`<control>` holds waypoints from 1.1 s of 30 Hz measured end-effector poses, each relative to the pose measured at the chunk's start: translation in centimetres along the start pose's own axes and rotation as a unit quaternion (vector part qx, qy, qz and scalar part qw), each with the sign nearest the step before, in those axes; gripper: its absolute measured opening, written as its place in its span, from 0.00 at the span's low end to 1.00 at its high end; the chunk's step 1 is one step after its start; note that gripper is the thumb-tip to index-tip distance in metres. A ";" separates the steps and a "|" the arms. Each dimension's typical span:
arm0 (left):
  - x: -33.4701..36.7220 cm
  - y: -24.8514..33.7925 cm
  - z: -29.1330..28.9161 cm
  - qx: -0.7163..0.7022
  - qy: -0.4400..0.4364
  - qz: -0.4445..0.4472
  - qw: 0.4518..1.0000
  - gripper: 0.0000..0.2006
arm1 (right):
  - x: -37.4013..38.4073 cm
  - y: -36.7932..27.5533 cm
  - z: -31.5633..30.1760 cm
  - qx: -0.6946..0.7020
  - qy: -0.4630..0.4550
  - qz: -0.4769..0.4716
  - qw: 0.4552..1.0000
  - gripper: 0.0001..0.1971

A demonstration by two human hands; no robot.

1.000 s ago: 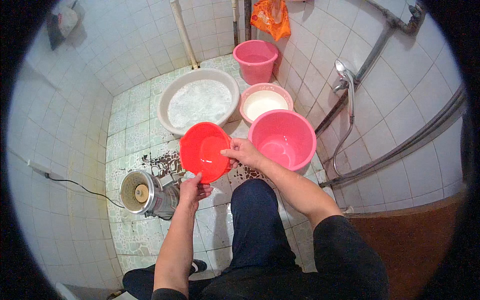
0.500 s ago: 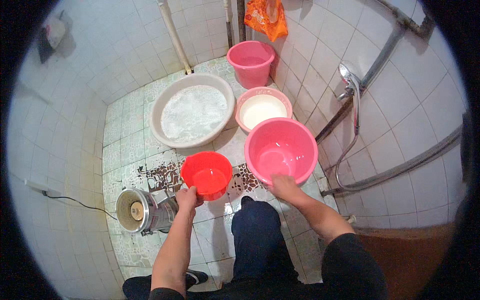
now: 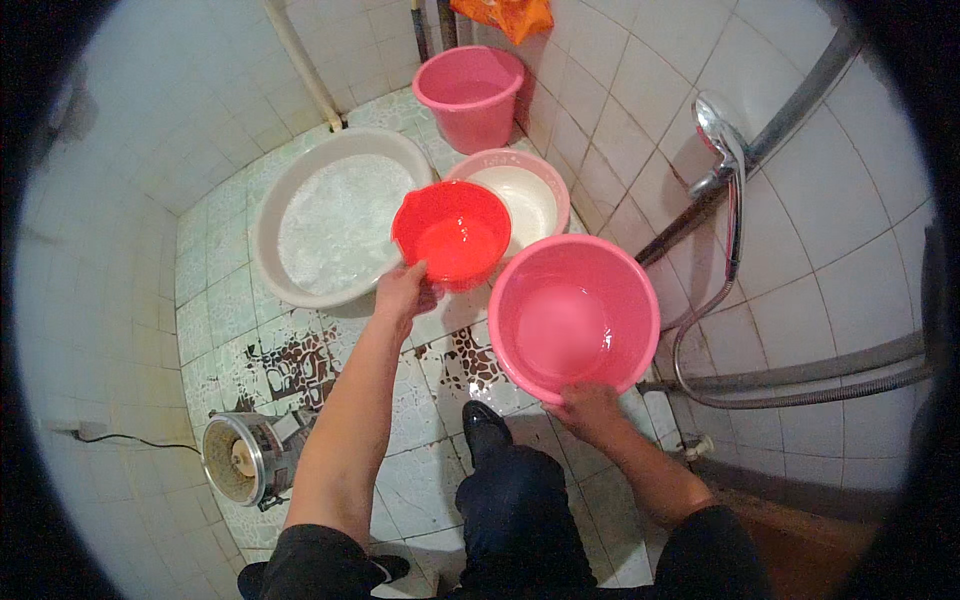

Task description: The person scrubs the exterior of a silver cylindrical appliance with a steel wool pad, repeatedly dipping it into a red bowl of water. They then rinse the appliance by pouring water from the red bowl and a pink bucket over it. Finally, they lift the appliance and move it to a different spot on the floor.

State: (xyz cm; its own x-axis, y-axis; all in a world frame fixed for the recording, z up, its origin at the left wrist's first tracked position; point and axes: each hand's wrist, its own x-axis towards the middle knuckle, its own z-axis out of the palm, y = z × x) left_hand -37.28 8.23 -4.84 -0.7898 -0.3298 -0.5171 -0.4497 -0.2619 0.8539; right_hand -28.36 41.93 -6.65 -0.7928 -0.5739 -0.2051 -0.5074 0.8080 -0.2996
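Note:
My left hand [image 3: 405, 293] grips the near rim of a small red basin [image 3: 452, 235], with its thumb over the edge and its fingers underneath. The red basin is held up in the air, in front of part of a large whitish tub [image 3: 275, 230] of foamy water and a pale pink basin [image 3: 557, 190] of milky liquid. My right hand [image 3: 588, 410] is closed on the near rim of a bigger pink basin [image 3: 572, 315], which is tilted toward me. A shiny wet patch shows inside the pink basin.
A tall pink bucket [image 3: 470, 120] stands in the far corner below an orange bag [image 3: 515, 15]. On the right wall hang a shower head [image 3: 715, 120] and its hose [image 3: 735, 230]. A metal grinder-like machine [image 3: 250, 455] with a black cable [image 3: 140, 438] lies at the left on wet tiles.
My left hand has carried the red basin forward and up, away from the floor near the machine. The pink basin in my right hand stays at the right, slightly nearer. The view has shifted.

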 end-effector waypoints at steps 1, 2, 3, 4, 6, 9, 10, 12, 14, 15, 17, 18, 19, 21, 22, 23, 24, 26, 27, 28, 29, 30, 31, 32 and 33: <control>0.4 0.2 1.4 -0.004 -0.031 0.001 1.000 0.17 | 0.0 0.1 0.0 -0.006 0.006 0.000 1.000 0.20; 0.4 -0.3 2.1 0.025 -0.029 -0.009 0.999 0.18 | -0.2 0.2 0.1 -0.010 0.012 -0.002 1.000 0.20; 0.0 -0.8 2.4 0.054 -0.026 -0.018 0.998 0.20 | -0.4 0.2 0.5 -0.014 0.016 -0.005 1.000 0.20; -0.1 -1.1 3.1 0.082 -0.025 -0.024 0.996 0.22 | -0.8 1.2 1.2 -0.011 0.052 -0.020 0.998 0.21; -1.1 -4.4 1.0 0.201 -0.002 0.024 0.979 0.27 | -0.3 1.1 0.5 0.031 0.036 -0.021 0.999 0.20; -6.6 -9.6 -2.8 0.315 -0.079 0.140 0.935 0.24 | -0.6 2.9 -0.8 0.115 0.060 0.033 0.991 0.20; -8.8 -10.4 -4.5 0.458 -0.089 0.133 0.874 0.21 | -0.6 3.7 -2.0 0.159 0.125 0.042 0.978 0.19; -13.6 -15.6 -12.1 0.422 -0.079 0.111 0.896 0.19 | 0.8 3.9 -6.2 0.194 0.242 -0.009 0.951 0.17; -20.7 -16.2 -16.1 0.392 -0.064 -0.034 0.917 0.16 | 2.0 2.9 -13.1 0.343 0.345 0.043 0.873 0.13; -24.5 -16.7 -19.3 0.345 -0.022 -0.075 0.935 0.15 | 2.4 0.4 -17.4 0.289 0.384 0.064 0.875 0.13; -29.6 -18.0 -22.9 0.307 0.063 -0.119 0.942 0.15 | 5.5 0.6 -21.5 0.277 0.542 -0.018 0.793 0.11; -32.9 -18.9 -24.6 0.283 0.119 -0.145 0.941 0.14 | 6.4 1.1 -23.9 0.191 0.536 -0.016 0.822 0.12; -34.2 -20.8 -26.0 0.257 0.123 -0.119 0.951 0.15 | 7.4 2.0 -26.9 0.144 0.530 -0.025 0.836 0.13; -36.1 -20.2 -26.1 0.232 0.162 -0.080 0.956 0.15 | 8.5 7.5 -30.1 0.076 0.435 0.032 0.897 0.15; -36.4 -18.4 -25.6 0.332 0.154 -0.044 0.929 0.14 | 9.1 10.1 -31.0 0.037 0.384 0.063 0.921 0.17; -36.4 -17.8 -25.6 0.334 0.165 -0.045 0.927 0.14 | 9.8 12.1 -30.8 0.004 0.332 0.075 0.940 0.19; -37.0 -18.2 -26.6 0.268 0.181 0.000 0.946 0.15 | 9.7 14.8 -30.7 -0.095 0.352 0.081 0.928 0.18; -38.5 -18.9 -28.0 0.227 0.202 0.015 0.953 0.15 | 10.2 18.9 -30.8 -0.132 0.341 0.022 0.931 0.16; -39.8 -18.8 -28.2 0.205 0.222 0.020 0.953 0.14 | 10.6 19.6 -31.0 -0.122 0.329 0.040 0.936 0.16; -41.4 -20.0 -29.3 0.204 0.237 0.026 0.949 0.14 | 10.7 20.4 -30.9 -0.091 0.317 0.052 0.943 0.16; -42.3 -20.9 -30.0 0.202 0.247 0.036 0.947 0.14 | 10.6 21.1 -30.8 -0.059 0.312 0.057 0.946 0.16; -42.9 -19.3 -29.0 0.174 0.245 0.023 0.953 0.13 | 10.3 22.0 -32.2 -0.014 0.325 0.057 0.944 0.16; -43.3 -19.6 -29.1 0.164 0.260 0.034 0.951 0.13 | 10.4 22.9 -32.9 0.040 0.335 0.054 0.940 0.16; -45.5 -20.2 -29.9 0.177 0.274 0.011 0.945 0.13 | 8.9 21.7 -29.0 0.120 0.281 0.091 0.948 0.16; -46.5 -20.5 -30.5 0.174 0.283 0.015 0.943 0.13 | 8.3 21.2 -28.6 0.153 0.263 0.101 0.947 0.16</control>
State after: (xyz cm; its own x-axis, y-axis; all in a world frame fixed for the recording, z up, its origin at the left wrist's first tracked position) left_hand 21.40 1.28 -0.10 -0.5001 -0.7890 -0.3570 -0.6186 0.0369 0.7848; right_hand -55.36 58.08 11.94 -0.9626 -0.2013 0.1814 -0.2700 0.7716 -0.5759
